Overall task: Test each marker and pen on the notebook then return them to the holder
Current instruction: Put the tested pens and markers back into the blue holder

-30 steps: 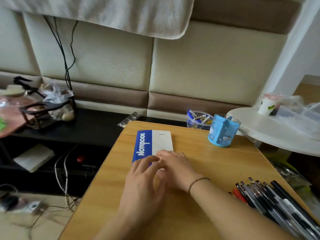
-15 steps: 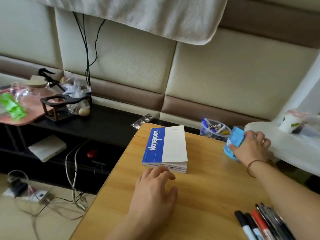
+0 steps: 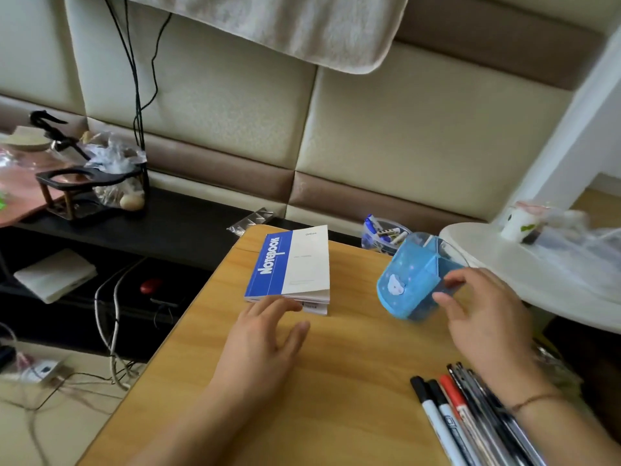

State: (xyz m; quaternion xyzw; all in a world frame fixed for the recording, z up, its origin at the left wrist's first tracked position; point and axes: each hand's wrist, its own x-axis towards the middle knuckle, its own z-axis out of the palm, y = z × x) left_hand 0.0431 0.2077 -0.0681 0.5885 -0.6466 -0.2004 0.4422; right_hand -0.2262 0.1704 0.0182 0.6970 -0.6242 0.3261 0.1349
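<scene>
Your right hand [image 3: 484,317] grips the blue holder [image 3: 411,280] right of centre, fingers [image 3: 452,280] wrapped on its far side; it's tilted, base barely on the counter [image 3: 353,381] or just off it, can't tell. Looks empty. Loose grip could drop it onto the notebook [image 3: 290,264], closed at centre. Your left hand [image 3: 265,334] lies open and flat, fingertips touching the notebook's near edge. Markers and pens [image 3: 470,418] lie lower right; your forearm could sweep them off the edge.

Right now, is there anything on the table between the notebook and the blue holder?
No. In the head view, only bare wooden table shows between the notebook and the blue holder.
</scene>
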